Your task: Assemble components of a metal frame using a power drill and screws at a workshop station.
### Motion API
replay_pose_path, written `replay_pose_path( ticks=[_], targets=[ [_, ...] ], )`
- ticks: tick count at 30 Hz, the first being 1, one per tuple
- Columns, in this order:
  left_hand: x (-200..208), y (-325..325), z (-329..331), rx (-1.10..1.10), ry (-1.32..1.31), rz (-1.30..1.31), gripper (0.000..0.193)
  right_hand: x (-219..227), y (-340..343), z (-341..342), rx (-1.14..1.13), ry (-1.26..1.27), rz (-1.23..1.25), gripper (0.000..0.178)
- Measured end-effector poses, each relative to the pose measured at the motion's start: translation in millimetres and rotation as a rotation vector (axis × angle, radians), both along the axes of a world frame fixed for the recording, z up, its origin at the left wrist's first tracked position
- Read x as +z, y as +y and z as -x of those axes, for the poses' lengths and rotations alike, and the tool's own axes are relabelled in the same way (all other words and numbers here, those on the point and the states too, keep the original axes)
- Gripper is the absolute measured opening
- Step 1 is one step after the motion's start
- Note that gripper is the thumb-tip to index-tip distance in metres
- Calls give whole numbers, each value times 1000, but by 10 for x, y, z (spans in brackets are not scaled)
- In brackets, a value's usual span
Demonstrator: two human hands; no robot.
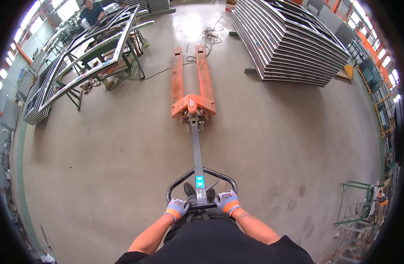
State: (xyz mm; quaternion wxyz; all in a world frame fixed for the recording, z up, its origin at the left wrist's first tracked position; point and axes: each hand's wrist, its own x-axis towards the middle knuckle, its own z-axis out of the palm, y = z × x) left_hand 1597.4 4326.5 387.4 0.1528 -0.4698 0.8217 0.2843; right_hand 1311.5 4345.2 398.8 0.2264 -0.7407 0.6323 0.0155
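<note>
An orange pallet jack (193,103) stands on the floor in front of me, its two bare forks pointing away. Its dark steering bar leans toward me and ends in a black loop handle (180,178). Closed round the left near corner of that loop is my left hand (177,208), in a grey and orange work glove. My right hand (228,201), gloved alike, grips the right near corner. A blue label (200,181) sits on the bar between them. Below the handle my dark shoes (190,190) show in part.
Stacked metal frames (294,48) rise at the far right. On the far left, more frames lie on a green workbench (98,48), with a person (92,12) behind it. A cable (160,71) crosses the floor by the forks, coiled beyond them. A green rack (358,202) stands right.
</note>
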Motion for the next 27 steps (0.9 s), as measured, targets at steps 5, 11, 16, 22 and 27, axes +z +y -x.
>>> replay_pose_path(
  ticks=[5, 11, 16, 22, 27],
  targets=[
    [873, -860, 119, 133, 90, 274, 26, 934, -988, 103, -87, -160, 389, 24],
    [1220, -1464, 231, 199, 355, 531, 17, 1236, -1674, 203, -108, -328, 671, 21],
    [616, -914, 308, 10, 191, 346, 26, 600, -1140, 407, -47, -293, 529, 21],
    [-562, -430, 505, -20, 223, 299, 28, -534, -705, 556, -37, -141, 343, 19],
    [-970, -555, 392, 84, 133, 364, 27, -914, -818, 345, -75, -101, 418, 24]
  ],
)
